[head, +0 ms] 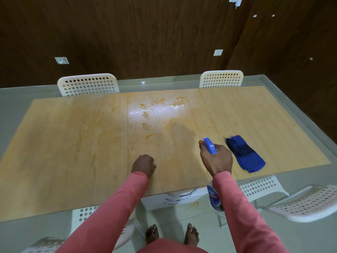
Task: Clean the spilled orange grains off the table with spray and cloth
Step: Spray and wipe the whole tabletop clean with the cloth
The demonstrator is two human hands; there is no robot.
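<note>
Grains (162, 106) lie wet, well ahead of my right hand (216, 160), which grips the spray (210, 146). Cloth (245, 155) lies just right of it. Left hand (144, 166) is fisted on the table (73, 143), holding nothing. Risk: wiping wet grains smears them or pushes some off the edge. Bottle contents: can't tell (mostly hidden).

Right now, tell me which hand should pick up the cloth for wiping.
Probably the left hand: it rests fisted on the table, holding nothing. The right hand is nearer the cloth but grips the spray bottle.
</note>
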